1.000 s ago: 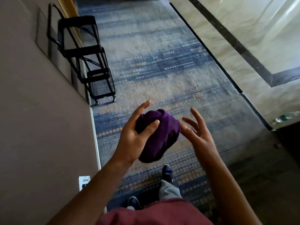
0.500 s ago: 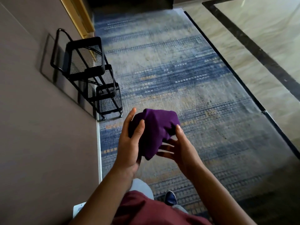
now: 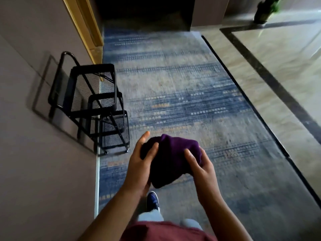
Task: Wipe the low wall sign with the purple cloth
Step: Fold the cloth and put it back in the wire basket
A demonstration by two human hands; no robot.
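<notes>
Bunching the purple cloth (image 3: 171, 159) btwn both hands, left hand (image 3: 140, 165) and right hand (image 3: 199, 168) each curling fingers round it, mid-air above the carpet (image 3: 182, 94). Sign isn't showing in view rn; best to be folding a flat pad w/ one firm grip before crouching at the wall (image 3: 34, 153).

A blue and beige patterned carpet runner (image 3: 182, 94) covers the floor along the wall, bordered on its right by polished pale stone flooring (image 3: 278, 70) with a dark inlaid band. A black wire-mesh tiered cart (image 3: 99, 108) stands on small casters at the carpet's left edge, close against the wall, and a dark blue shoe (image 3: 152, 200) is planted on the carpet nearer the camera. At the far right, what looks like a potted plant (image 3: 264, 11) stands on the stone, though it is blurred.
</notes>
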